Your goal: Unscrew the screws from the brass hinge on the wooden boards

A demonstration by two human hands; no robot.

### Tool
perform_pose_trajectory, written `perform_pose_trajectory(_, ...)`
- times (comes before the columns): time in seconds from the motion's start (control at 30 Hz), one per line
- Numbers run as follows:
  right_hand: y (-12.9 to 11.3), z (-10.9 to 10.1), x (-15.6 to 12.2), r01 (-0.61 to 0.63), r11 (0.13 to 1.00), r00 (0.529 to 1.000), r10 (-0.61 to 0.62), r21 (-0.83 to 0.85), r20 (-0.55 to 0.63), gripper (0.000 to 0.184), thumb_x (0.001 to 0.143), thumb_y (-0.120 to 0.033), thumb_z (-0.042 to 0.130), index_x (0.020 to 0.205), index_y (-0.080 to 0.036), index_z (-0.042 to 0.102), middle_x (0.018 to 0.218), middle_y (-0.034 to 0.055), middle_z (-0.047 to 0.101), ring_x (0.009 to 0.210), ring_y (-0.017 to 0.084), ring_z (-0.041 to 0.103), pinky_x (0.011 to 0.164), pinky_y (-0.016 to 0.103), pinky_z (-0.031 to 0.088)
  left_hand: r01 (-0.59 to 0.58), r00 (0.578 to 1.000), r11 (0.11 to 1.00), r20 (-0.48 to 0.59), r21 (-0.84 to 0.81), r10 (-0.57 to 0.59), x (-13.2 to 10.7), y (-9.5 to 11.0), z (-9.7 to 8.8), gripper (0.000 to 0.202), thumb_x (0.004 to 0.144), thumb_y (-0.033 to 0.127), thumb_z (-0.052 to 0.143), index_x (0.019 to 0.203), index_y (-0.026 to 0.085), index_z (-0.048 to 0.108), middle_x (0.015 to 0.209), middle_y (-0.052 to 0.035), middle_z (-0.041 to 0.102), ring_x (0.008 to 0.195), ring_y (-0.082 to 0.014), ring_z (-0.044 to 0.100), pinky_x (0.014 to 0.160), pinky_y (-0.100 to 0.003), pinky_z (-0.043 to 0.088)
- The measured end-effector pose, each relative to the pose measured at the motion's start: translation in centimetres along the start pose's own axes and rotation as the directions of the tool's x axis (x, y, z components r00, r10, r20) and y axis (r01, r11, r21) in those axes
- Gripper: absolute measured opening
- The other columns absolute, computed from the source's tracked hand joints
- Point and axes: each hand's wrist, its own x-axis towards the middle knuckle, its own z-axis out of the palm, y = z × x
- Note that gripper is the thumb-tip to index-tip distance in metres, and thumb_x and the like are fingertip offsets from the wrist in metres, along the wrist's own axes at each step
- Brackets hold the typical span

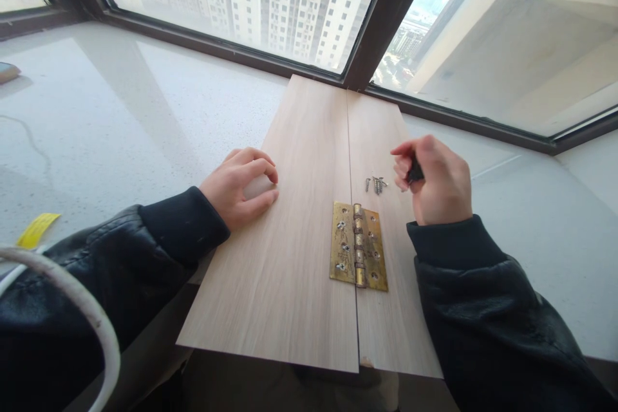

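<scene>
Left hand (236, 185) rests at left edge of wide pale wood-grain board (270, 290), fingers curled; can't tell if gripping. Brass-coloured rectangular metal hinge (358, 248) lies across seam with narrow pale wood-grain board (381, 135). Small silver metal screws (377, 185) sit just beyond hinge. Right hand (441, 183), above narrow board's right edge, fingers clamped on mostly hidden black object (415, 170).

No text, brand or number is legible. Hinge (358, 246), lower centre of frame: dark marks on left leaf, too small to read. Yellow tag (38, 230), lower left: no readable print.
</scene>
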Motion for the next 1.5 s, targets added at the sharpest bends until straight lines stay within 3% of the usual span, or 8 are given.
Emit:
perform_pose_trajectory(0.07,-0.6,0.3,0.0,-0.08,0.959,0.995,0.062,0.271,0.075,0.045,0.088,-0.067,0.04,0.073,-0.025,0.05,0.057,-0.0036,0.034,0.047,0.015,0.033,0.042,0.029,0.029,-0.006,1.0,1.0,0.0,0.003,0.006,0.0,0.0,0.0,0.018,0.087,0.032,0.057,0.091,0.016,0.065,0.11,-0.0101,0.063,0.105,-0.0261,0.058,0.098,-0.046,0.046)
perform_pose_trajectory(0.17,-1.7,0.9,-0.4,-0.266,0.734,0.949,0.085,0.624,0.304,0.032,0.08,-0.051,0.062,0.069,-0.024,0.052,0.055,-0.0045,0.037,0.043,0.011,0.032,0.041,0.027,0.028,-0.01,1.0,1.0,-0.003,0.004,0.01,0.0,0.0,0.0,0.018,0.087,0.032,0.057,0.091,0.016,0.064,0.109,-0.0098,0.063,0.105,-0.0258,0.058,0.098,-0.045,0.046)
perform_pose_trajectory(0.3,-2.8,1.8,-1.3,-0.334,0.587,0.916,0.017,0.737,0.401,0.029,0.083,-0.043,0.07,0.067,-0.022,0.058,0.057,-0.004,0.044,0.045,0.01,0.039,0.044,0.024,0.032,-0.013,1.0,1.0,-0.01,0.006,0.013,0.0,-0.1,0.0,0.017,0.087,0.031,0.057,0.091,0.017,0.064,0.109,-0.0092,0.063,0.105,-0.0253,0.058,0.098,-0.045,0.046)
perform_pose_trajectory(0.47,-3.6,2.7,-2.2,-0.432,0.473,0.864,-0.026,0.768,0.503,0.028,0.087,-0.035,0.062,0.064,-0.02,0.056,0.056,-0.0042,0.035,0.05,0.01,0.037,0.05,0.025,0.033,-0.018,1.0,1.0,-0.008,0.009,0.018,0.0,-0.1,0.0,0.016,0.086,0.03,0.057,0.092,0.017,0.065,0.109,-0.0095,0.063,0.105,-0.0252,0.058,0.098,-0.045,0.047)
perform_pose_trajectory(0.83,-3.4,2.8,-2.3,-0.415,0.54,0.858,-0.035,0.732,0.512,0.029,0.083,-0.036,0.062,0.061,-0.019,0.052,0.054,-0.0042,0.035,0.048,0.01,0.035,0.047,0.026,0.028,-0.02,1.0,1.0,-0.016,0.001,0.02,0.0,-0.1,0.1,0.016,0.086,0.029,0.058,0.091,0.016,0.065,0.109,-0.0101,0.063,0.104,-0.026,0.058,0.097,-0.046,0.047)
perform_pose_trajectory(1.17,-3.8,2.9,-2.5,-0.428,0.538,0.856,-0.016,0.726,0.517,0.024,0.08,-0.031,0.062,0.063,-0.019,0.052,0.054,-0.0046,0.036,0.047,0.009,0.035,0.046,0.025,0.027,-0.014,1.0,1.0,-0.012,0.007,0.014,0.0,0.0,0.0,0.016,0.086,0.03,0.057,0.092,0.017,0.064,0.109,-0.0091,0.063,0.104,-0.0254,0.058,0.098,-0.045,0.047)
perform_pose_trajectory(1.33,-3.6,3.4,-2.9,-0.353,0.588,0.897,-0.006,0.728,0.441,0.022,0.086,-0.032,0.067,0.071,-0.019,0.059,0.06,-0.0034,0.048,0.051,0.011,0.046,0.049,0.025,0.035,-0.009,1.0,1.0,-0.016,0.008,0.009,0.0,0.1,0.0,0.015,0.086,0.031,0.057,0.091,0.018,0.064,0.109,-0.0083,0.063,0.105,-0.0243,0.058,0.099,-0.045,0.047)
perform_pose_trajectory(1.5,-2.9,3.4,-2.9,-0.211,0.719,0.951,-0.006,0.662,0.31,0.027,0.076,-0.045,0.084,0.076,-0.021,0.073,0.073,-0.0007,0.061,0.066,0.012,0.057,0.062,0.029,0.047,-0.002,1.0,1.0,-0.021,0.004,0.002,0.0,0.1,0.0,0.016,0.086,0.032,0.057,0.09,0.019,0.063,0.109,-0.0085,0.063,0.105,-0.0249,0.058,0.099,-0.045,0.047)
